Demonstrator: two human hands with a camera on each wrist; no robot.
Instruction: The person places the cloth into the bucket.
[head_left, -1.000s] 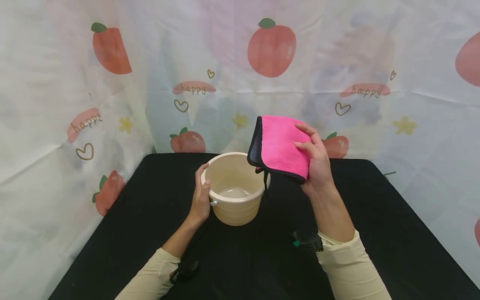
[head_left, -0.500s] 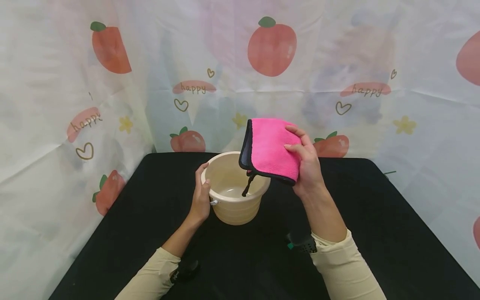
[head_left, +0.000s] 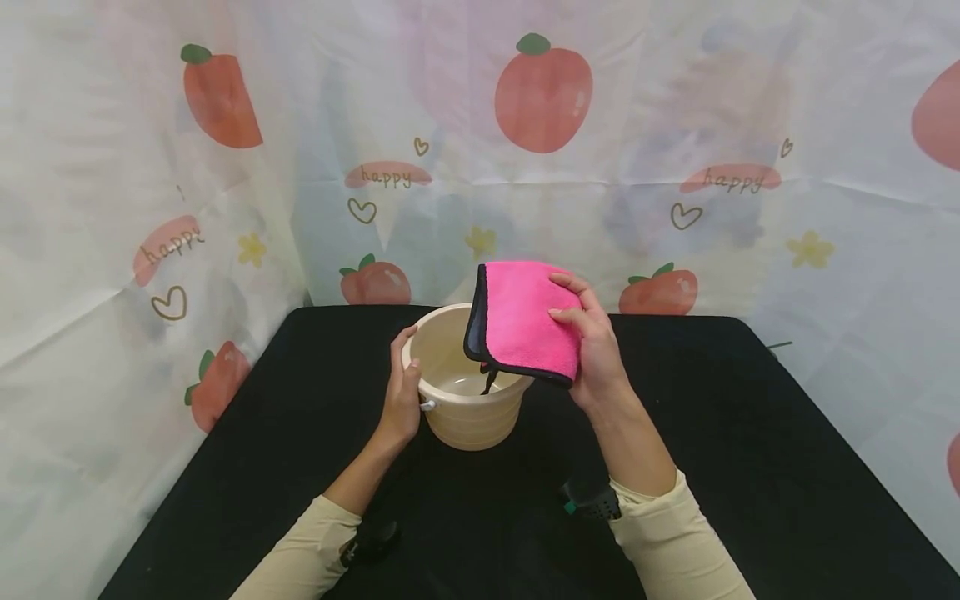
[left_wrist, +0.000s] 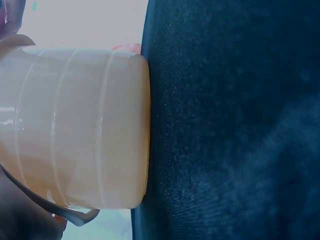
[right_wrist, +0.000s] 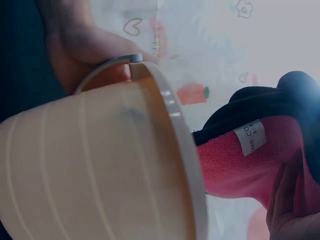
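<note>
A cream plastic bucket (head_left: pixel 471 427) stands upright on the black table. My left hand (head_left: pixel 399 398) grips its left side at the rim, near the white handle joint. The bucket's handle (left_wrist: pixel 82 216) hangs down along the side in the left wrist view. Above the right part of the bucket's mouth, my right hand (head_left: pixel 602 358) holds a folded pink cloth (head_left: pixel 525 317) with black edging, fingers and thumb pinching its right side. A black loop (head_left: pixel 489 382) dangles from the cloth into the mouth. In the right wrist view a white label (right_wrist: pixel 251 137) shows on the cloth.
The black tabletop (head_left: pixel 750 450) stretches around the bucket on all sides. A white curtain (head_left: pixel 630 100) printed with fruit and hearts closes off the back and both sides. Dark wrist devices (head_left: pixel 592 502) sit at the sleeve cuffs.
My right hand has carried the pink cloth left and lower, from the bucket's right edge to over its mouth. The bucket and left hand have stayed in place.
</note>
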